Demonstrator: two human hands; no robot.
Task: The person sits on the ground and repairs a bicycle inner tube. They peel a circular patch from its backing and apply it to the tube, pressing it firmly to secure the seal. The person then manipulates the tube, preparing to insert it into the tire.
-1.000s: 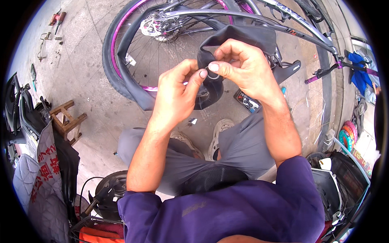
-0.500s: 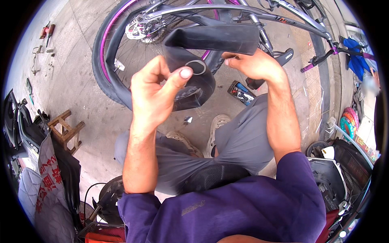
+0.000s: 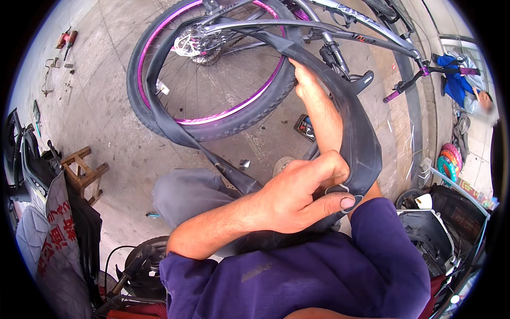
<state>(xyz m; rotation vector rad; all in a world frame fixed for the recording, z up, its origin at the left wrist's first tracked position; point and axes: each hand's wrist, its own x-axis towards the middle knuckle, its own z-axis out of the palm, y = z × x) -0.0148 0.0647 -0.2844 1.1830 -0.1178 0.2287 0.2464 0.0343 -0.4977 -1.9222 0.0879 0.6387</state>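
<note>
A flat black inner tube is looped through the rear wheel of a bicycle and stretches toward my body. My left hand is closed on it in front of my chest, thumb lying beside a small rounded patch with a pale rim. Farther out, my right hand grips the tube near the tyre's right side, its fingers partly hidden behind the rubber. Another stretch of tube runs from the wheel to below my left forearm.
The bicycle frame lies across the far side. A tool tray sits on the floor, partly behind my right forearm. At the left are a wooden stool and a red-handled tool. A person in blue is at the far right.
My left hand has swung right and nearer my body, drawing the tube with it. The right hand has moved slightly left and farther out. The tube, folded before, now hangs in a long stretch.
</note>
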